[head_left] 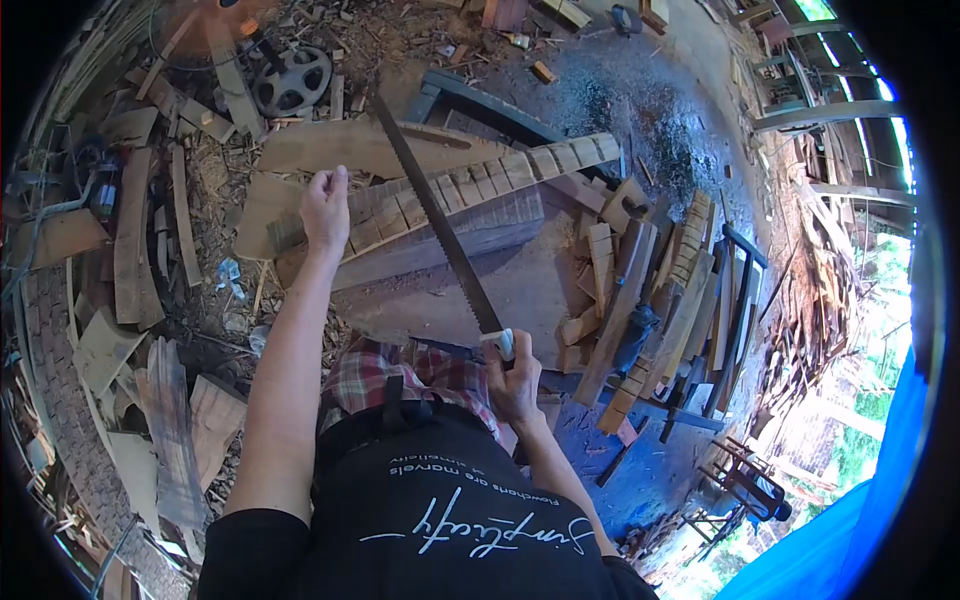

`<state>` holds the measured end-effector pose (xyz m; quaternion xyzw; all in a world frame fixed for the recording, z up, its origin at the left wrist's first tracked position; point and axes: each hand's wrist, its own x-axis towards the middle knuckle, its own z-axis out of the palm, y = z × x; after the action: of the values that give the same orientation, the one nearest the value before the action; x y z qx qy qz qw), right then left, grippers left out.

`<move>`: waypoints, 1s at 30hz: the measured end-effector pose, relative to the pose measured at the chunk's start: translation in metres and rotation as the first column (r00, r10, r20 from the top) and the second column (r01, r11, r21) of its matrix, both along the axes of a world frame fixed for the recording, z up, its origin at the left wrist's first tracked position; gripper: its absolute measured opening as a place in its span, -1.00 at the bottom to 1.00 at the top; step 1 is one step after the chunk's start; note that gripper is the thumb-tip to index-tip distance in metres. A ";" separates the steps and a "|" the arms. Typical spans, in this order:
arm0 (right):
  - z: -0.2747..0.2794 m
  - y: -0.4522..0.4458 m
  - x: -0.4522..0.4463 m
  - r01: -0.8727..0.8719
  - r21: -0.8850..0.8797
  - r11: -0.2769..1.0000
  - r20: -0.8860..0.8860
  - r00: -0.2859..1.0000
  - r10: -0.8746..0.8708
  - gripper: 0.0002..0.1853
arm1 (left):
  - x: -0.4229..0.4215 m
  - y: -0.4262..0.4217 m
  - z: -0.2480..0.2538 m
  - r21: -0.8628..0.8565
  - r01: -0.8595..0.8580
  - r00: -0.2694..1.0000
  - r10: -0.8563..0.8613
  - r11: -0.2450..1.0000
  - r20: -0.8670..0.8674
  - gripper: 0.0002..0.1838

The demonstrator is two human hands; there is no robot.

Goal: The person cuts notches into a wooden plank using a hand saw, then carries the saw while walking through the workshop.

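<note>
My right hand (513, 382) is closed around the white handle of a handsaw (440, 220). The long dark blade points away and to the left, its teeth along the left edge. It crosses over a long wooden board (480, 182) with a row of dark cross cuts; whether it touches the wood I cannot tell. My left hand (327, 212) is beside the blade, near the board's left part. Its fingers are curled in with the thumb up, and nothing shows in them. A thick timber beam (450, 245) lies under the cut board.
Wide planks (385, 145) lie behind the board. On the right is a pile of timber pieces (630, 300), some with cross cuts. A dark spoked wheel (293, 82) sits at the upper left among wood chips. Loose planks (170, 425) lie left; a blue tarp (840, 540) hangs lower right.
</note>
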<state>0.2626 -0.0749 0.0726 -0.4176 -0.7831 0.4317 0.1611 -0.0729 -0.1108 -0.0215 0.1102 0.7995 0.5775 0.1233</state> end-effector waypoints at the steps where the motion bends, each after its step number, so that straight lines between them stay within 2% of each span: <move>1: 0.001 -0.002 -0.004 -0.010 -0.001 1.000 0.000 1.000 0.010 -0.75 | -0.002 -0.008 0.013 -0.086 0.041 0.997 -0.047 0.995 -0.062 -0.65; 2: 0.001 -0.005 -0.007 -0.020 -0.001 1.000 -0.001 1.000 0.020 -0.75 | -0.002 -0.016 0.027 -0.173 0.077 0.988 -0.099 0.982 -0.119 -0.65; 3: 0.000 -0.007 -0.010 -0.023 -0.003 1.000 -0.003 1.000 0.023 -0.75 | 0.000 -0.024 0.036 -0.175 0.074 0.988 -0.096 0.982 -0.120 -0.65; 5: -0.004 -0.011 -0.014 -0.055 0.034 0.998 -0.039 0.998 0.056 -0.74 | 0.010 -0.039 0.050 -0.356 0.327 0.924 -0.374 0.875 -0.072 -0.57; 6: -0.006 -0.013 -0.016 -0.058 0.035 0.998 -0.042 0.997 0.060 -0.74 | 0.018 -0.044 0.055 -0.357 0.323 0.925 -0.371 0.877 -0.075 -0.57; 8: -0.009 -0.016 -0.018 -0.090 0.086 0.992 -0.025 0.995 0.092 -0.74 | 0.034 -0.052 0.062 -0.739 0.242 0.774 -0.585 0.629 -0.244 -0.34; 9: -0.008 -0.018 -0.020 -0.093 0.089 0.992 -0.024 0.995 0.095 -0.74 | 0.038 -0.054 0.055 -0.760 0.311 0.771 -0.619 0.570 -0.150 -0.19; 11: -0.007 -0.022 -0.025 -0.080 0.028 0.996 -0.019 0.997 0.081 -0.76 | 0.040 -0.054 0.041 -0.764 0.291 0.763 -0.622 0.576 -0.177 -0.20; 16: -0.015 -0.029 -0.031 -0.068 0.053 0.996 -0.009 0.998 0.068 -0.75 | 0.048 -0.041 0.033 -0.740 0.223 0.725 -0.616 0.634 -0.309 -0.20; 18: -0.018 -0.030 -0.031 -0.060 0.064 0.996 -0.012 0.998 0.061 -0.75 | 0.048 -0.031 0.041 -0.772 0.259 0.770 -0.606 0.580 -0.197 -0.27; 19: -0.021 -0.029 -0.030 -0.069 0.126 0.990 -0.014 0.997 0.071 -0.75 | 0.048 -0.028 0.047 -0.769 0.261 0.770 -0.607 0.583 -0.199 -0.27; 21: -0.022 -0.031 -0.031 -0.076 0.191 0.979 -0.020 0.996 0.081 -0.75 | 0.044 -0.024 0.058 -0.779 0.316 0.813 -0.577 0.541 -0.071 -0.42; 22: -0.021 -0.032 -0.030 -0.077 0.195 0.978 -0.001 0.997 0.079 -0.75 | 0.038 -0.022 0.050 -0.778 0.315 0.811 -0.580 0.543 -0.077 -0.42; 24: -0.020 -0.037 -0.032 -0.069 0.200 0.977 0.014 0.998 0.067 -0.75 | 0.025 -0.020 0.038 -0.539 0.378 0.897 -0.441 0.753 0.013 -0.58; 25: -0.021 -0.040 -0.032 -0.073 0.229 0.971 0.009 0.997 0.073 -0.75 | 0.029 -0.014 0.036 -0.538 0.383 0.894 -0.449 0.751 0.010 -0.58; 27: -0.020 -0.044 -0.032 -0.071 0.258 0.964 0.009 0.997 0.071 -0.75 | 0.044 0.000 0.033 -0.737 0.090 0.930 -0.322 0.669 -0.178 -0.64; 28: -0.017 -0.046 -0.032 -0.093 0.290 0.952 0.045 0.995 0.084 -0.74 | 0.045 0.001 0.029 -0.737 0.096 0.927 -0.330 0.669 -0.179 -0.64; 30: -0.012 -0.047 -0.031 -0.104 0.322 0.941 0.080 0.993 0.083 -0.73 | 0.048 0.006 0.024 -0.846 0.018 0.918 -0.344 0.533 -0.197 -0.67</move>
<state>0.2312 -0.1223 0.0605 -0.3614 -0.8675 0.2896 0.1815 -0.0252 -0.1048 0.0022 0.2204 0.9682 0.0864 0.0808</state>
